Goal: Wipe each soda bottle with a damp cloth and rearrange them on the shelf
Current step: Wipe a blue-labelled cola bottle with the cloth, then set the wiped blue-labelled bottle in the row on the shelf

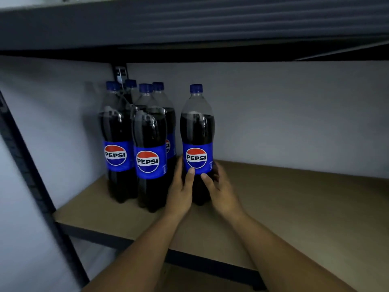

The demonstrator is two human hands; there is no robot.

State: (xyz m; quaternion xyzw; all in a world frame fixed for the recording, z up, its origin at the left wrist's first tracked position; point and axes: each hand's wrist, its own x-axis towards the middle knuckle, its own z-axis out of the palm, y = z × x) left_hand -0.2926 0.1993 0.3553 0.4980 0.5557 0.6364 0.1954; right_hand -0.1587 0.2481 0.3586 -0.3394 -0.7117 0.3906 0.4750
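A Pepsi bottle [197, 131] with a blue cap and blue label stands upright on the brown shelf board [294, 203], label facing me. My left hand [181, 190] grips its lower left side, thumb on the label. My right hand [219, 186] grips its lower right side, thumb at the label's bottom edge. To its left stands a tight cluster of several more Pepsi bottles [149, 148], the front two showing their labels. No cloth is in view.
A dark metal upright [31, 175] runs down the left edge of the shelf. The shelf above [189, 28] hangs low over the bottle caps. A pale wall [294, 114] closes the back. Bare board stretches to the right of the held bottle.
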